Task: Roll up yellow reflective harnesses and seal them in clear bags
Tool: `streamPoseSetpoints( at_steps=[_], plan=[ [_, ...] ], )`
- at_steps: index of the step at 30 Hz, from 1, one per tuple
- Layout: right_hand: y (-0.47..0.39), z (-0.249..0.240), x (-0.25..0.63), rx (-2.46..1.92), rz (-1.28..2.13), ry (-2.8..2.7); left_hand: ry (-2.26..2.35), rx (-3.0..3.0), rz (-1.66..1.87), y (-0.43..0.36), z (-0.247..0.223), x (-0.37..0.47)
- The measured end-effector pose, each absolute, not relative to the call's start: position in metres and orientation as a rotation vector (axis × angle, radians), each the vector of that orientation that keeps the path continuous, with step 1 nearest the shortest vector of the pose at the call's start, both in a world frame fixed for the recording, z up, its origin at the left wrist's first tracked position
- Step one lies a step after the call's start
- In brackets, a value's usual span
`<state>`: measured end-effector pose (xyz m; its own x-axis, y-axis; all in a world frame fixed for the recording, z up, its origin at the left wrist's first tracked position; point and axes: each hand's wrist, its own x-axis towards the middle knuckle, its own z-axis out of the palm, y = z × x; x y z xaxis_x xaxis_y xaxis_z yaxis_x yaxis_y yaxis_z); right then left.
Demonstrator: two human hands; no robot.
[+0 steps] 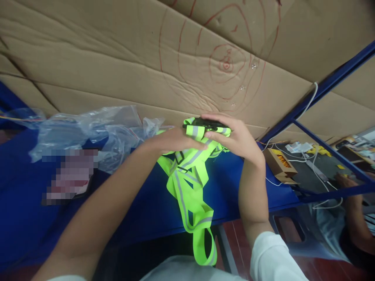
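A bundle of neon yellow-green straps [190,195] with grey reflective stripes lies over the blue table edge, one loop hanging down below it. Small black buckles sit on the straps. My left hand [181,139] is closed on the upper part of the straps from the left. From the right, my right hand [234,136] grips the top of the bundle around a black buckle piece [209,124], fingers above and thumb below. Its lower fingers are hidden.
Clear plastic bags [117,132] and a pixelated flat object [72,173] lie left on the blue table [129,210]. Cardboard [117,58] stands behind. At right are a blue frame [331,82], an open box [279,166], white cables and another person's arm [356,218].
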<state>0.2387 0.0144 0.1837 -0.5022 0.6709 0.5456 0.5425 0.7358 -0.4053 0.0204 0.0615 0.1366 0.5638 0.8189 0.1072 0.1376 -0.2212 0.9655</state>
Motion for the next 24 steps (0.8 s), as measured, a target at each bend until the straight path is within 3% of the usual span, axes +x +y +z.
streamPoseSetpoints(
  at_steps=[8, 14, 20, 24],
  plan=[
    [0.018, 0.174, 0.230, -1.151, 0.113, -1.679, 0.362, 1.100, 0.726, 0.048, 0.116, 0.065],
    [0.017, 0.179, 0.242, -1.187, 0.317, -1.589, 0.345, 1.023, 0.669, 0.042, 0.111, 0.073],
    [0.022, 0.182, 0.249, -1.173, 0.872, -1.408, 0.415, 1.271, 0.760, 0.041, 0.115, 0.069],
    [0.030, 0.180, 0.250, -1.154, 0.814, -1.286, 0.244, 1.004, 0.672, 0.038, 0.105, 0.076]
  ],
)
